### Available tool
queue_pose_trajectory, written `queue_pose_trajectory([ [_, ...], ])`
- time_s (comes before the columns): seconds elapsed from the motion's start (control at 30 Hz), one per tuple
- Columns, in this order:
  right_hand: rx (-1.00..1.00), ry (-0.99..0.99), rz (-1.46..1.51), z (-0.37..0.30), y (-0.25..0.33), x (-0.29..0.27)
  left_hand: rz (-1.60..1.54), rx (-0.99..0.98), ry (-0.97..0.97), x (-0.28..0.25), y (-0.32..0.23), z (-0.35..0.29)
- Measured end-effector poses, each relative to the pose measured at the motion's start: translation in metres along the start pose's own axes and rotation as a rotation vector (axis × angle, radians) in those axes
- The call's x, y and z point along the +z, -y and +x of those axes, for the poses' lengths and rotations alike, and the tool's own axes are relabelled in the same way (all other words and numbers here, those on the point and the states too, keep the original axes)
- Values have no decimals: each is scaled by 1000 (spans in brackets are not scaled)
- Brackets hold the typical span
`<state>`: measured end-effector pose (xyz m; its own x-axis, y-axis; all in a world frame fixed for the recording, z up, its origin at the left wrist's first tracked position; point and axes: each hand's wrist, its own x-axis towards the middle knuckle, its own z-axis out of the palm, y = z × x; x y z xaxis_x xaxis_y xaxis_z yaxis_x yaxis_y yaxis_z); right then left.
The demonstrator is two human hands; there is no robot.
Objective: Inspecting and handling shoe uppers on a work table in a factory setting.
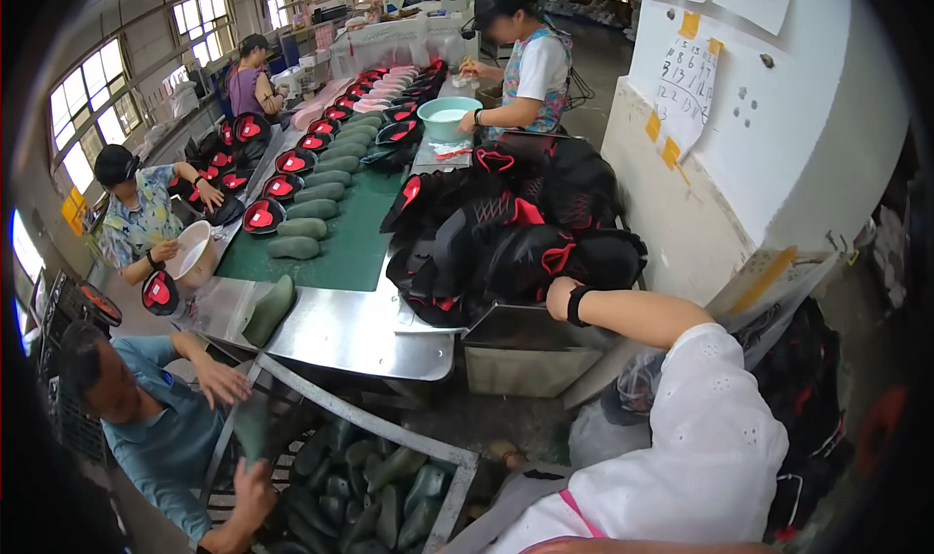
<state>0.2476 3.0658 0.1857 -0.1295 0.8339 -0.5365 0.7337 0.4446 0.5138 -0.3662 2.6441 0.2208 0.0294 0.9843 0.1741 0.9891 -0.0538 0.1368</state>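
Observation:
From the lower right my right arm reaches out in a white sleeve, with a black band at the wrist. My right hand (561, 299) is closed at the near edge of a heap of black and red shoe uppers (511, 209), gripping the edge of a black shoe upper (530, 259) with a red-trimmed opening. My fingertips are partly hidden. The heap spills over a metal bin (530, 359) and the corner of the worktable. My left hand is out of sight.
A green-topped conveyor table (341, 248) carries rows of green shoe lasts (316, 209) and uppers. A co-worker at lower left handles a last over a metal-framed cart (355, 426) full of lasts. Other people work around the table, near a pale green basin (448, 116). A white pillar (749, 116) stands right.

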Motion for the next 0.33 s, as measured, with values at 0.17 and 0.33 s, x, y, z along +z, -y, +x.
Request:
queue_pose_trajectory([
  [0.17,-509,6,-224,-37,-11,-31,367,57,-251,-15,5,66],
  [0.33,-129,-37,-45,-27,6,-3,-1405,-256,-325,68,51,97],
])
